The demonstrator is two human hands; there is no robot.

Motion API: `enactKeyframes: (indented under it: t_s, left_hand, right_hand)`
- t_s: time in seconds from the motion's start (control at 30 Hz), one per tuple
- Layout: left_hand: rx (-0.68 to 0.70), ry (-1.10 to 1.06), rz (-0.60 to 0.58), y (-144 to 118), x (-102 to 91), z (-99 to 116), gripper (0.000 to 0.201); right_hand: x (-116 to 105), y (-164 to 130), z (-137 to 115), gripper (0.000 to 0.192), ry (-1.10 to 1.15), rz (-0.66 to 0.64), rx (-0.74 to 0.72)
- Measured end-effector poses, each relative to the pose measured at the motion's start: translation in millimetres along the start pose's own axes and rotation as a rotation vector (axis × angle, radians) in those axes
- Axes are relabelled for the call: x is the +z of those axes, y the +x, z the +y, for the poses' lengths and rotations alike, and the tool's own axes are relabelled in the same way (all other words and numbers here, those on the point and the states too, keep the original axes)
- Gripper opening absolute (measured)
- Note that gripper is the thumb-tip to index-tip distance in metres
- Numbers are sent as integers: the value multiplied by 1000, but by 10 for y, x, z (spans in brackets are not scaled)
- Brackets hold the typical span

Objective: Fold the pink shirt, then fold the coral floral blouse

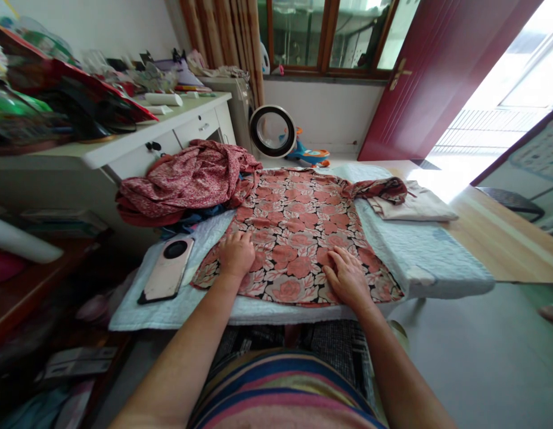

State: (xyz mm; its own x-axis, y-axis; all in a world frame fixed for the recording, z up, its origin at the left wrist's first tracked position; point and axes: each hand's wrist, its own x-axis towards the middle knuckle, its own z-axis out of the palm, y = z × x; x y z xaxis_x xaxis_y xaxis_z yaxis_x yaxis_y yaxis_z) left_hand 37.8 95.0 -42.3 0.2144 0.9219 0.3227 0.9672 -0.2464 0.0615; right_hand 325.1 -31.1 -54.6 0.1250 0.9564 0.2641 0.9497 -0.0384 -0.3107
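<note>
Home room: cluttered desk [137, 143], curtains [223, 36], toy ride-on [308, 155]

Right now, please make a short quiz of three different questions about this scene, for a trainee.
1. True or false: both hands lie flat on the floral blouse.
2. Multiple choice: what lies beside the left hand, on the white padded cloth?
A. a pair of scissors
B. a pink phone
C. an iron
3. Short answer: which thing rests past the blouse's sleeve, on the side of the right hand?

Key
1. True; each palm presses the fabric near the hem, and neither holds anything.
2. B, the pink phone, lying camera side up.
3. A folded beige garment. The crumpled red garment is on the left side instead.
</note>
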Motion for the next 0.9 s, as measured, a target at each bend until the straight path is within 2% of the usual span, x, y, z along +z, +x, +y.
enactKeyframes:
  t_s: [0.1, 0.17, 0.27, 0.33, 0.47, 0.73, 0.83, 0.9]
  left_hand:
    - [-11, -52, 63, 29, -27, -22, 26]
    - [100, -132, 70, 20, -50, 21, 27]
    - [346, -223, -41, -33, -81, 122, 23]
    - [416, -211, -101, -73, -101, 167, 20]
    - [310, -105, -110, -114, -145, 115, 19]
    - [40, 95, -126, -118, -246, -222, 29]
    - [-65, 135, -124, -123, -304, -176, 29]
    - [-2, 82, -110, -139, -311, -74, 29]
  right_hand:
    - [7, 2, 7, 41, -3, -9, 6]
    - [8, 3, 8, 42, -5, -9, 9]
    - [2, 4, 5, 41, -3, -6, 10]
    - [-2, 4, 2, 41, -5, -7, 9]
    - [6, 6, 9, 41, -3, -7, 10]
    - [50, 4, 47, 43, 1, 14, -1]
    - [40, 4, 40, 43, 0, 15, -2]
    - [32, 4, 36, 43, -4, 11, -1]
